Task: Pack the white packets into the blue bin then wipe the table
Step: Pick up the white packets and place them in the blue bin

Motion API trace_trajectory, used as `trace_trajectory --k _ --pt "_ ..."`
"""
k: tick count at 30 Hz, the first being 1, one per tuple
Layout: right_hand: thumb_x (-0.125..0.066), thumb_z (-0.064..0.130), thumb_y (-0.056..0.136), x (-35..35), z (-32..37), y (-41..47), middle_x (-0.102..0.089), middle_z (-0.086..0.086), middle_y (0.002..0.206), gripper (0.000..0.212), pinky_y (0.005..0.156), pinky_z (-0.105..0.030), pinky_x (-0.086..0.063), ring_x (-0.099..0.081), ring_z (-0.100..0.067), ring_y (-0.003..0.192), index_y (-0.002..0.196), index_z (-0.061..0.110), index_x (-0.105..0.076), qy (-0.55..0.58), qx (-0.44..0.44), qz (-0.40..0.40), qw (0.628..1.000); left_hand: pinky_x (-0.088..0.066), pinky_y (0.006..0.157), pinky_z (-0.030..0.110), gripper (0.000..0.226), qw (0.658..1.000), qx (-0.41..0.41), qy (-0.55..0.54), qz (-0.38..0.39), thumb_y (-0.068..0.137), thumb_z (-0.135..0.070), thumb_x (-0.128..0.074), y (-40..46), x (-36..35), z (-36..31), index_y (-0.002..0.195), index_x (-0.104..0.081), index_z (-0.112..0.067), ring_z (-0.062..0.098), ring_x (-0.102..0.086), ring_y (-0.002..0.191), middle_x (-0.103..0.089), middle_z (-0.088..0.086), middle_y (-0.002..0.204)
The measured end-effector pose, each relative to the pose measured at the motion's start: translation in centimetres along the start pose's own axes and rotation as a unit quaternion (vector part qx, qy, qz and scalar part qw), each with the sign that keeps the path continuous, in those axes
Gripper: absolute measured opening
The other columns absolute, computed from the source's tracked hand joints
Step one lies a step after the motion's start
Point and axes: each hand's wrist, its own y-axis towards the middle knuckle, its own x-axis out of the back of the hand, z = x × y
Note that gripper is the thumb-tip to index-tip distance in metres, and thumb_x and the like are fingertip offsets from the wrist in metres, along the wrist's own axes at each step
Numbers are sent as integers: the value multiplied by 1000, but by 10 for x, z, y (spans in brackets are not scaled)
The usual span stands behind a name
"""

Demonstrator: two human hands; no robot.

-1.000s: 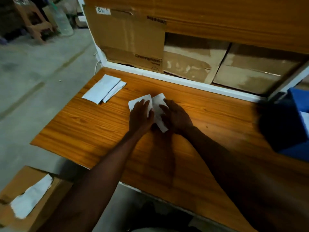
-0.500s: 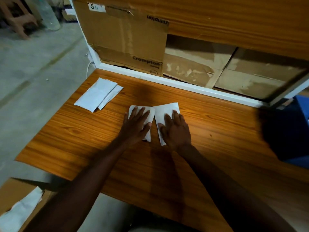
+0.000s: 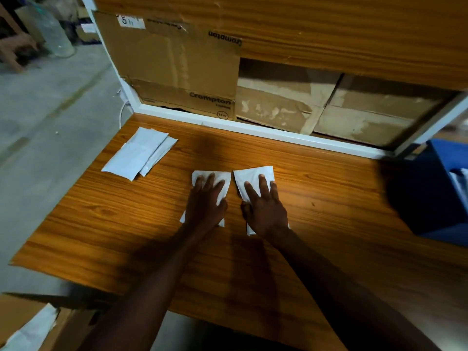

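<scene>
Two white packets lie side by side in the middle of the wooden table [image 3: 121, 236]. My left hand [image 3: 206, 201] lies flat on the left packet [image 3: 215, 175], fingers spread. My right hand [image 3: 266, 209] presses flat on the right packet [image 3: 249, 177], its thumb curled by the packet's left edge. A small overlapping pile of white packets [image 3: 138, 153] rests near the table's far left corner. The blue bin [image 3: 430, 196] stands at the right edge of the table, in shadow, with something white inside it.
Cardboard boxes [image 3: 177, 67] fill a white-framed opening behind the table. A wooden panel hangs above them. An open cardboard box [image 3: 22, 320] holding a white packet sits on the concrete floor at the lower left. The table's left edge drops to the floor.
The two packets under my hands have slid apart, so a gap now shows between them. My fingers have flattened and spread on top of them.
</scene>
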Motion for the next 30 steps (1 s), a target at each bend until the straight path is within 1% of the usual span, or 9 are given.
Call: trace_trajectory --k 5,10,13,16,18,20,22,26,30 --pt "-38 46 102 21 -29 -34 1 -8 169 60 104 -58 -43 4 -40 153 158 33 -20 14 -27 -44 999 -27 116 50 56 996 -29 -70 -36 93 -28 -60 -9 1 -31 146 -42 -20 30 -13 149 -25 4 159" --pt "-45 41 100 67 -70 -64 6 -3 169 64 101 -53 -46 7 -36 154 158 36 -18 28 -63 -121 990 -25 116 47 56 986 -112 -104 -72 89 -25 -66 -5 4 -96 142 -48 -17 31 -19 147 -31 6 157" --pt "-45 42 100 102 -94 -81 3 -3 169 62 101 -51 -46 4 -36 154 157 36 -21 28 -79 -171 982 -19 116 43 55 977 -159 -110 -88 86 -24 -69 0 8 -147 138 -53 -14 34 -25 144 -37 8 154" --pt "-44 42 101 138 -123 -101 0 -4 169 60 107 -52 -40 1 -35 154 157 35 -24 35 -91 -219 971 -26 114 47 54 967 -198 -119 -106 84 -26 -67 -1 12 -206 135 -56 -12 36 -32 141 -42 11 150" --pt "-43 44 101 163 -149 -119 1 -3 169 59 114 -54 -31 2 -34 154 157 36 -24 43 -92 -241 965 -27 112 45 54 962 -214 -123 -119 84 -27 -66 -5 10 -251 135 -56 -13 35 -33 140 -44 10 149" --pt "-41 45 102 188 -179 -139 4 -1 169 59 117 -53 -27 4 -31 155 157 37 -22 52 -85 -259 961 -26 112 44 54 955 -234 -124 -133 84 -31 -62 -12 6 -296 135 -56 -12 34 -34 140 -44 11 149" --pt "-41 44 103 211 -210 -156 6 2 169 58 116 -51 -27 6 -29 155 157 39 -20 60 -82 -272 957 -27 113 45 54 950 -246 -126 -143 86 -32 -60 -17 2 -336 135 -55 -11 34 -33 140 -45 11 148" --pt "-42 43 102 250 -280 -178 2 -1 169 58 116 -50 -29 1 -31 155 157 37 -22 61 -96 -301 947 -24 113 40 54 948 -242 -142 -153 85 -32 -60 -27 -7 -414 135 -56 -13 32 -33 140 -45 9 149" --pt "-41 41 102 272 -338 -175 0 -1 169 57 113 -51 -32 0 -31 154 156 36 -24 62 -111 -275 953 -26 113 40 54 952 -226 -123 -164 84 -33 -59 -31 -10 -465 134 -57 -13 32 -35 139 -46 9 148"
